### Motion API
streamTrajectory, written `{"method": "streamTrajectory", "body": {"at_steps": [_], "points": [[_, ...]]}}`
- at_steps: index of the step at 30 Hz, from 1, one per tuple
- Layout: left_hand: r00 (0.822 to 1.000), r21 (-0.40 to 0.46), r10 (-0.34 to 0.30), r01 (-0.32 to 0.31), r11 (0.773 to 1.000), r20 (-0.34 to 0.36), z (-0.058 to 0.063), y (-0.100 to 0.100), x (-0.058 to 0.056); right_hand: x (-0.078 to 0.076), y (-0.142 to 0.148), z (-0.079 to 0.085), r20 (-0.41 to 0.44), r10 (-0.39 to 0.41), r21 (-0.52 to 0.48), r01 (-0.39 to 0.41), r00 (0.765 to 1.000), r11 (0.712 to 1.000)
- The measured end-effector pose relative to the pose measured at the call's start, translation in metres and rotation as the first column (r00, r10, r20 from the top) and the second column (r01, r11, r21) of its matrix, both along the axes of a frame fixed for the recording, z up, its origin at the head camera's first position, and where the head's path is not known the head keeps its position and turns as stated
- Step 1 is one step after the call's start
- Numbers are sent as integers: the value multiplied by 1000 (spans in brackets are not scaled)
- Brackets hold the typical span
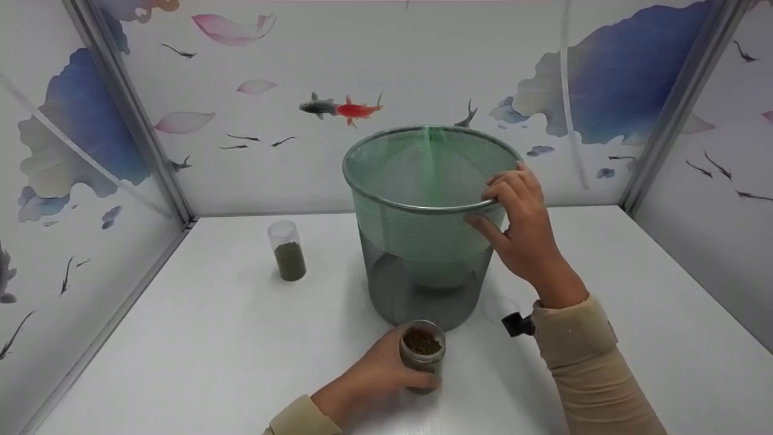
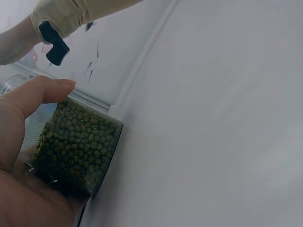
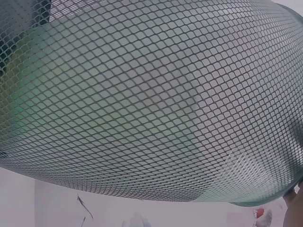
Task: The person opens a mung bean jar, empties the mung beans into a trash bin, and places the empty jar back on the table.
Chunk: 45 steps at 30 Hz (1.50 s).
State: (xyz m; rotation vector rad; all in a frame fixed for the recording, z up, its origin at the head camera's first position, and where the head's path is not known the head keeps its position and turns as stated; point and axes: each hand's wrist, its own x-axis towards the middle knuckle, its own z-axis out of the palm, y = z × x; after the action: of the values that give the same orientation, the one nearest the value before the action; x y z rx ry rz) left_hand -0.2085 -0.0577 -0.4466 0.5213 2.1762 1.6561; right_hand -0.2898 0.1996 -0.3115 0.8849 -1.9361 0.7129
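- Got the left hand wrapped snugly round a jar, mouth up, between the front of the mesh bin and the counter's near edge. Can't tell about contact under its base.
- Gripping pretty low on the jar, probably to keep the mouth uncovered and the beans from tipping out. Greenish through the side, browner from above, fwiw.
- Got the right hand pinching the bin's rim on the right, fingers over the top and thumb outside. Guessing at steadying the bin and maybe pinning the green liner too.
- Parked a second jar upright toward the counter's far left corner, well apart from both hands. Presumably out of the way of elbows there.
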Motion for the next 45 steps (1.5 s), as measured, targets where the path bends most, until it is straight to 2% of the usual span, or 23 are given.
{"method": "streamTrajectory", "body": {"at_steps": [4, 9, 12, 16, 22, 25, 27, 31, 33, 35, 39, 41, 45], "points": [[999, -16, 41, -42, 999, -30, 11, -7, -2, 0, -1, 0, 1, 2, -3, -2, 1000, 1000], [990, 16, 111, -110, 994, -84, 34, -19, -7, -1, 0, -1, -11, 5, -8, -5, 1000, 1000], [978, 59, 165, -159, 986, -124, 48, -29, -10, -2, 1, -1, -12, -3, -12, 2, 1000, 1000], [954, 100, 253, -239, 966, -159, 64, -42, -13, -1, 2, -1, -15, -19, -2, 19, 1000, 1000], [910, 177, 384, -357, 917, -156, 87, -56, -15, -1, 2, -3, -37, -30, -6, 30, 999, 1000], [894, 232, 430, -395, 889, -126, 99, -61, -19, -2, 0, -4, -52, -19, -18, 18, 998, 1000], [883, 290, 460, -418, 861, -92, 108, -66, -21, -2, -1, -4, -55, -9, -19, 8, 998, 1000], [858, 417, 511, -449, 790, -45, 133, -75, -31, -1, -4, -3, -51, 1, -17, -2, 999, 1000], [840, 447, 541, -472, 760, -32, 146, -79, -36, -1, -4, -3, -50, -1, -18, 0, 999, 1000], [819, 437, 573, -504, 745, -32, 158, -81, -42, -1, -4, -3, -53, -2, -22, 1, 999, 1000], [773, 345, 626, -563, 751, -101, 179, -84, -58, -2, -4, -3, -64, 2, -35, -4, 998, 999], [760, 300, 629, -569, 765, -163, 188, -88, -67, -3, -4, -3, -67, 6, -39, -9, 998, 999], [737, 205, 596, -560, 802, -318, 203, -96, -86, -4, -4, -4, -67, 6, -39, -8, 998, 999]]}}
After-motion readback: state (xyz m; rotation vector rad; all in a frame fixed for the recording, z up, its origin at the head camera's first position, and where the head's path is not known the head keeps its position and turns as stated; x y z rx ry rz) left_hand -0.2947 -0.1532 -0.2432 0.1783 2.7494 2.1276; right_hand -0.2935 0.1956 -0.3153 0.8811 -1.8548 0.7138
